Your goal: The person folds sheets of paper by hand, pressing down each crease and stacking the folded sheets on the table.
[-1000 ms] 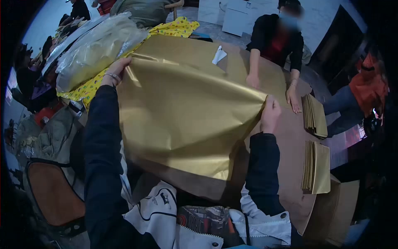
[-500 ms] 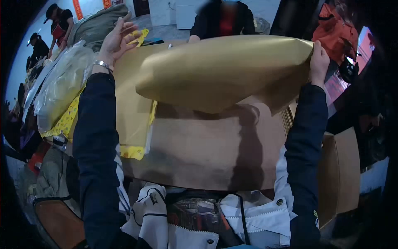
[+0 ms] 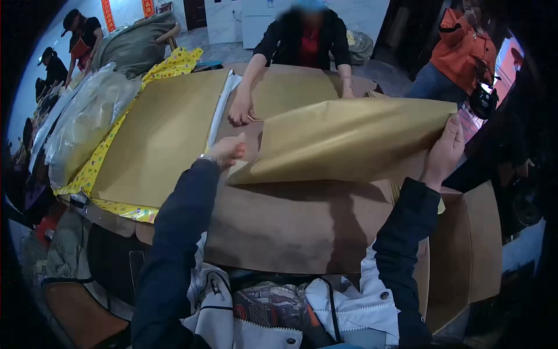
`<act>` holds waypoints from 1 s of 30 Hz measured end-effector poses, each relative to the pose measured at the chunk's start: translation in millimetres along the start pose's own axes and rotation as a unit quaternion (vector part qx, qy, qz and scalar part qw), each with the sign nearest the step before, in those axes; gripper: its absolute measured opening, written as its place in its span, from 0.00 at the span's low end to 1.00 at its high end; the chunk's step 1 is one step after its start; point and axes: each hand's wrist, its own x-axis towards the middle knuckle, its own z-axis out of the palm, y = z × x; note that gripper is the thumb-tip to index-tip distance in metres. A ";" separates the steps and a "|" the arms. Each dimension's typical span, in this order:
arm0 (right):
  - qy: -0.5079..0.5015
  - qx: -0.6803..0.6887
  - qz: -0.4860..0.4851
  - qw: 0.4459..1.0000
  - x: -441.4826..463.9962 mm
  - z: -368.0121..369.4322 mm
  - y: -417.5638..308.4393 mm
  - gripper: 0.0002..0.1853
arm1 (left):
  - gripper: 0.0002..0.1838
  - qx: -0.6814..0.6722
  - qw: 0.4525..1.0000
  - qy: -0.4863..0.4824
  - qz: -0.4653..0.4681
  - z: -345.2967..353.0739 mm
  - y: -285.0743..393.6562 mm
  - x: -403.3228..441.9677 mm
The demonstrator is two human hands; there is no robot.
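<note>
Left hand point(image 3: 228, 152) has dropped inward, now just beside left end of gold sheet point(image 3: 349, 136); fingers half curled, nothing seen in its grip. Right hand point(image 3: 446, 148) pinches sheet's right corner near right edge of surface point(image 3: 285, 227). Sheet bows over surface's right half. One-sided hold could let it crease, or snag co-worker's hand point(image 3: 242, 109).

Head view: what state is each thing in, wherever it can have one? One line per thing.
Gold sheet in hand: bent, its right corner lifted
Right hand: fingers closed on that corner
Left hand: fingers curled; grip unclear
Left gold sheet: lying flat
Yellow patterned wrap: spread beneath it
Plastic bag: crumpled
Cardboard box: open
</note>
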 end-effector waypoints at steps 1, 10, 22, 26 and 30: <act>0.012 0.003 0.009 1.000 -1.5 0.6 -4.3 0.18 | 0.24 0.001 1.000 -0.001 0.002 3.5 -6.8 10.4; 0.018 -0.021 -0.029 0.999 9.1 -19.5 2.0 0.20 | 0.17 -0.247 0.964 -0.092 0.030 60.1 22.8 34.6; 0.015 -0.165 -0.086 0.982 98.9 -27.9 37.2 0.21 | 0.14 -0.246 0.823 -0.028 0.512 -27.6 207.1 -52.2; 0.082 -0.120 -0.119 0.982 52.3 -30.7 1.2 0.21 | 0.12 -0.242 0.811 -0.049 0.530 -43.3 161.3 -114.1; 0.040 -0.095 -0.016 0.995 -38.6 -81.0 18.6 0.19 | 0.08 -0.037 0.891 0.044 0.451 -72.4 27.7 -132.1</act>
